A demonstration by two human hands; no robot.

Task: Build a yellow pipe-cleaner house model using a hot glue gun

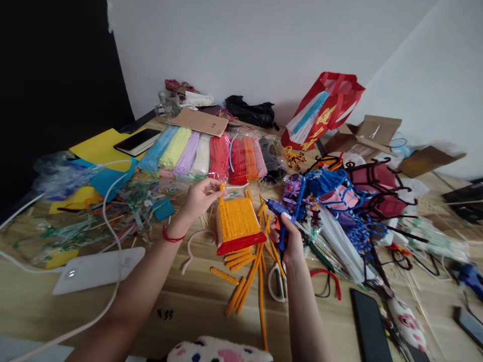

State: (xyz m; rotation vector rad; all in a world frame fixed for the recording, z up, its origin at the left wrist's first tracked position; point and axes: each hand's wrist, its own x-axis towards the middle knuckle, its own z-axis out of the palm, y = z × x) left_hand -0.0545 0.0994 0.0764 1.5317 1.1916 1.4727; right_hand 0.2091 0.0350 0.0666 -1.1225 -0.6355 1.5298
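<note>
My left hand (206,197) pinches a short orange pipe-cleaner piece (222,188) at the back left corner of an orange box-like shape (238,219). A red band (241,243) edges the front of that shape. In my right hand (289,239) is a blue hot glue gun (281,210), held to the right of the box, its tip pointing up and left, apart from the box. Long and short orange pipe cleaners (247,281) lie in front of the box and under its right side.
White-handled scissors (276,282) lie beside my right wrist. Bundles of coloured pipe cleaners (219,156) lie behind. Blue and pink crafted pieces (328,188) crowd the right. A white power strip (98,270) with a cable sits left; a black phone (371,326) lies front right.
</note>
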